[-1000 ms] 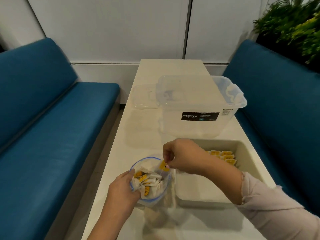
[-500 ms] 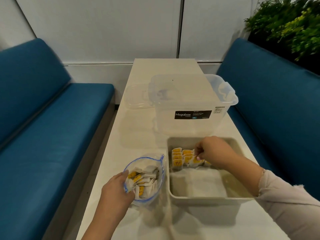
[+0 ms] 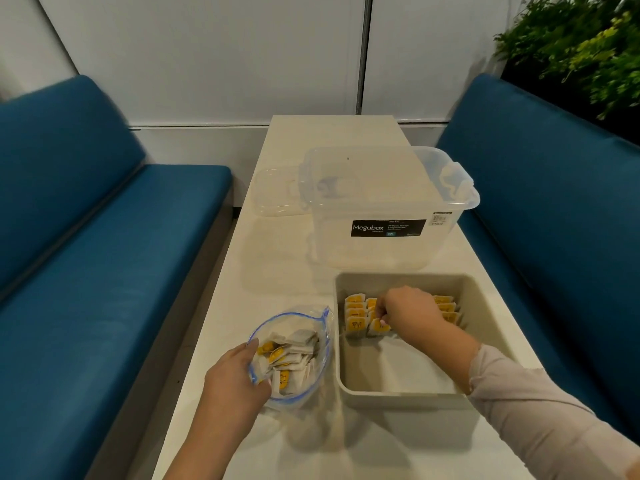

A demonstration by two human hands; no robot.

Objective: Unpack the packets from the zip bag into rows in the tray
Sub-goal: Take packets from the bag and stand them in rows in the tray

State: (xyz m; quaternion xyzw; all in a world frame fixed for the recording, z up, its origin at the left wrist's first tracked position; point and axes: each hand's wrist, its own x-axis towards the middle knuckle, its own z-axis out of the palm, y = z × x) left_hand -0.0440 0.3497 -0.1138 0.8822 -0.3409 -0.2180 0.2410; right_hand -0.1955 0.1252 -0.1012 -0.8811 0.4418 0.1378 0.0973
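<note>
Blue benches (image 3: 104, 271) either side — white wall panels (image 3: 221, 57), greenery (image 3: 581, 46).

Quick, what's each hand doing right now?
Left hand: grips the rim of the clear blue-edged zip bag.
Right hand: pinches a white-and-yellow packet in the beige plastic tray.

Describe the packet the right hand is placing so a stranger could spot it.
Find the beige tray on the table's near right. Packets stand in rows at its far end. The right hand pinches the front-row packet, second from left, beside the free-standing corner packet.
</note>
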